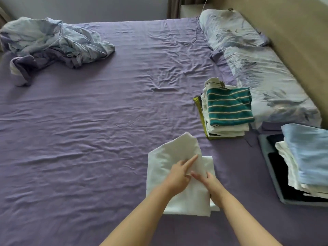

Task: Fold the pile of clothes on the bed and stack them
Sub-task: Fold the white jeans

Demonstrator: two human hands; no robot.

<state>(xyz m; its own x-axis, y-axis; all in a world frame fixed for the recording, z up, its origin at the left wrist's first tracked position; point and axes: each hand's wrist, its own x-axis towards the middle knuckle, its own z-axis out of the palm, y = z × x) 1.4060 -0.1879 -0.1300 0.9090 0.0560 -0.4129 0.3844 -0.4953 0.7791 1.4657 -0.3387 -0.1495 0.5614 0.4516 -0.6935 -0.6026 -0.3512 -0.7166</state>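
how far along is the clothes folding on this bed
Done: a folded stack topped by a teal striped piece sits near the pillows, and a second stack lies at the right edge. In hand: both hands, left hand and right hand, are folding a white garment. Left: it needs stacking; the crumpled bundle far left may be bedding.

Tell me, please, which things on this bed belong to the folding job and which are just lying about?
Part of the job:
white garment under both hands
striped stack
blue-topped stack

Just lying about:
crumpled blanket
pillows
white cable
dark case under the blue-topped stack
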